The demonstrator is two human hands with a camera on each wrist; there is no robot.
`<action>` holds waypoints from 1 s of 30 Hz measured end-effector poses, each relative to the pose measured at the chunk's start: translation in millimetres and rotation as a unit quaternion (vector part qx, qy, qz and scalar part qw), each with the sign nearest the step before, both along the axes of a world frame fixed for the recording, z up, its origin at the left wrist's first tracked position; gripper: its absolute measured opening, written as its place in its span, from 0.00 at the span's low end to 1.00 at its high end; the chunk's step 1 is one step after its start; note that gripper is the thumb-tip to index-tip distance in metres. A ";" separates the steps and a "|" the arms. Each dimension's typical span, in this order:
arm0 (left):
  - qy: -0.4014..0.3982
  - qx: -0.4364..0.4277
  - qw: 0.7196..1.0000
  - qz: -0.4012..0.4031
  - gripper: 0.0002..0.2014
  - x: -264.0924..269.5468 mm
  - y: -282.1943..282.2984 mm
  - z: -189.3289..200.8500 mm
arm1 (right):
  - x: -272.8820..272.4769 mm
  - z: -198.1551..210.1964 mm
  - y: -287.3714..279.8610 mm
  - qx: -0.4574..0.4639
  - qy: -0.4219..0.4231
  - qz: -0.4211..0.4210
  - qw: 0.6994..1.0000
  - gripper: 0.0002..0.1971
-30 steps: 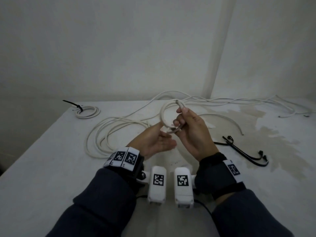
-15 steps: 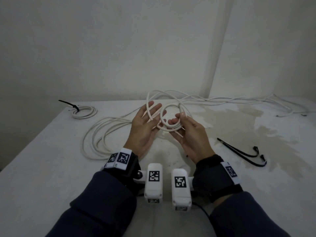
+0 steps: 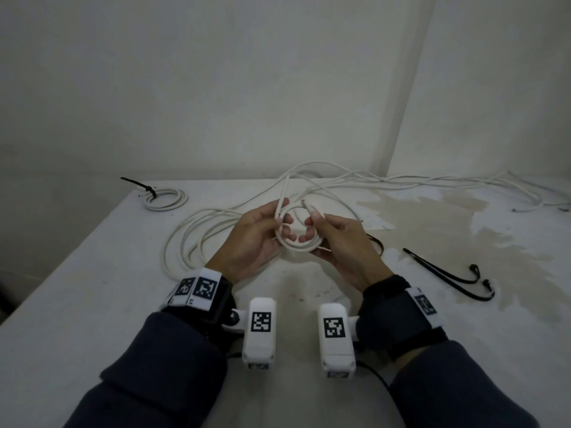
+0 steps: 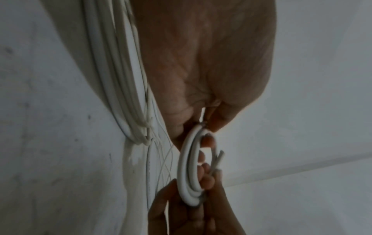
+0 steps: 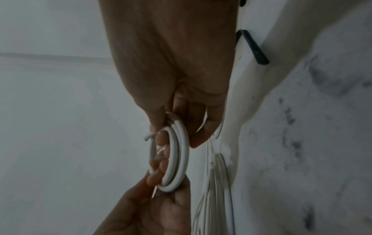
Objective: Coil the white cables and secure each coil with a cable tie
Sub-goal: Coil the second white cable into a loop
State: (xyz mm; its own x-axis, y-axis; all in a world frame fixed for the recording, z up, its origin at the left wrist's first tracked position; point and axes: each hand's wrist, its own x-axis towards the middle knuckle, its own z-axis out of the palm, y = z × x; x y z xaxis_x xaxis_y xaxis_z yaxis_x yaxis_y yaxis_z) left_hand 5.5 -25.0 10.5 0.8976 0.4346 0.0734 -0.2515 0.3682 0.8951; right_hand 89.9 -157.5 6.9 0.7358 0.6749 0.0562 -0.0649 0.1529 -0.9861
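Note:
A small coil of white cable point(image 3: 301, 249) is held above the table between both hands. My left hand point(image 3: 282, 223) grips its left side, fingers curled through the ring, and also holds the strand point(image 3: 283, 193) that runs up and back. My right hand point(image 3: 309, 227) pinches the right side, with the cut cable end point(image 3: 304, 201) sticking up by the index finger. The left wrist view shows the coil point(image 4: 187, 174) edge-on, several turns thick. In the right wrist view the coil point(image 5: 179, 155) hangs between thumb and fingers. Black cable ties point(image 3: 448, 273) lie to the right.
A finished coil point(image 3: 165, 200) bound with a black tie lies at the far left. Large loose loops of white cable point(image 3: 185, 239) lie left of my hands, and more cables point(image 3: 401, 183) trail along the back wall. The table point(image 3: 494, 236) is stained on the right.
My left hand came up from under the coil, brought a strand across and now grips the coil's left side. The coil has gained a turn and sits lower between both hands.

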 end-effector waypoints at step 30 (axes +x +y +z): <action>-0.050 0.422 0.897 0.124 0.23 1.0 21.2 92.3 | 10.5 75.5 53.8 0.149 -0.192 0.098 0.965 0.17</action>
